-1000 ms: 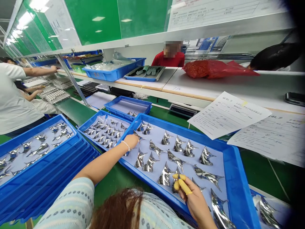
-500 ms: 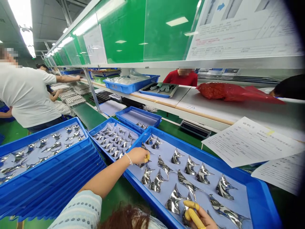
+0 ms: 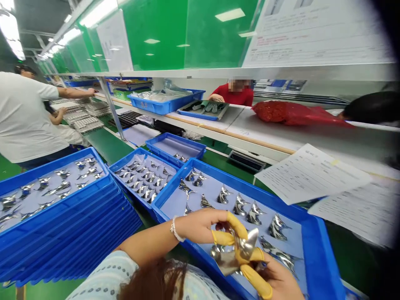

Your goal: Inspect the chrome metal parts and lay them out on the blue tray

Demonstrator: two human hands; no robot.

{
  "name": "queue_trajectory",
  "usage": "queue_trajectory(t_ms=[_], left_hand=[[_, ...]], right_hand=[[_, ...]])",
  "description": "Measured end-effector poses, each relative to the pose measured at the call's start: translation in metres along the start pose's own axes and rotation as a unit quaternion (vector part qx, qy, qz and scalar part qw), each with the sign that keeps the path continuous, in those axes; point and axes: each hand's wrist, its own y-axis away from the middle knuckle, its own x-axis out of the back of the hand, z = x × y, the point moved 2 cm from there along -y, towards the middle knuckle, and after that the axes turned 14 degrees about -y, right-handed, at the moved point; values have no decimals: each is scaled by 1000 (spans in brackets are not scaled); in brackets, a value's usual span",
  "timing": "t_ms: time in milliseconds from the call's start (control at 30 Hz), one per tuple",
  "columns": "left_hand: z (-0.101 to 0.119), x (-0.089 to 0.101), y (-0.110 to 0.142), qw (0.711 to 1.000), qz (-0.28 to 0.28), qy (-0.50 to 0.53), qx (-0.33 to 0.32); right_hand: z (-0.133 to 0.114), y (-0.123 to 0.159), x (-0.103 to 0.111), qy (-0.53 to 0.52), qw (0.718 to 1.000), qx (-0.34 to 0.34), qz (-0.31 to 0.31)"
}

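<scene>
In the head view, a curved, mirror-polished metal piece [image 3: 249, 245] with pointed ends is held between both hands over the near tray. My left hand [image 3: 208, 227], with yellow finger covers and a beaded bracelet at the wrist, pinches it from the left. From the right, my right hand [image 3: 275, 277], also in yellow finger covers, grips the same piece. My fingers hide part of its shape. Below them is the blue tray [image 3: 326, 250], lined with white sheet and holding several similar pieces, such as a metal piece [image 3: 277, 227] right of the hands.
At the left is a stack of blue trays [image 3: 65, 233], its top one holding metal pieces. Two smaller trays stand behind. Paper sheets [image 3: 312, 173] overhang the near tray's far right side. A red bag [image 3: 281, 116] lies on the shelf. Other people are at the left and behind the shelf.
My left hand has moved right and toward me, from the tray's far left to my right hand. Both hands now meet at a metal piece, raised above the tray. The view has shifted slightly.
</scene>
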Motion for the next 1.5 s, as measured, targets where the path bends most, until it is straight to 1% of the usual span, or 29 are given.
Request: queue_trajectory(t_ms=[67,133,233,300,367,467,633,767,867,967,1067,1133,1200,1267,1333,1400,1500], left_hand=[[4,-1,3,998,65,-12,13],[8,0,7,991,115,-66,1],[14,0,10,972,143,-170,-76],[17,-1,11,959,153,-206,-117],[21,-3,12,951,163,-224,-139],[27,-5,13,942,173,-239,-161],[33,-5,15,933,177,-259,-179],[33,-5,15,927,177,-269,-191],[33,-5,16,925,175,-278,-193],[31,-6,16,936,154,-265,-171],[26,-7,16,961,125,-213,-126],[22,-8,16,979,115,-159,-60],[16,-9,15,990,112,-77,33],[11,-11,15,987,115,24,110],[7,-14,13,974,118,114,157],[3,-15,11,961,117,175,177],[-2,-17,8,950,120,230,175]], right_hand=[[-18,1,-8,38,998,33,32],[-35,2,-14,89,990,84,67],[-54,1,-19,161,969,170,78],[-62,3,-22,184,957,214,67],[-67,5,-23,194,949,244,55],[-69,10,-24,202,942,267,31],[-71,14,-24,202,941,270,-5],[-71,14,-23,198,941,274,-13],[-70,14,-22,195,943,270,-5],[-67,13,-20,179,950,255,12],[-63,11,-18,151,961,229,25],[-59,10,-16,118,972,202,23],[-55,7,-15,70,984,163,15],[-50,5,-14,6,993,117,8],[-45,4,-15,-51,996,76,2],[-42,3,-16,-85,995,49,-5],[-39,4,-18,-110,993,32,-25]])
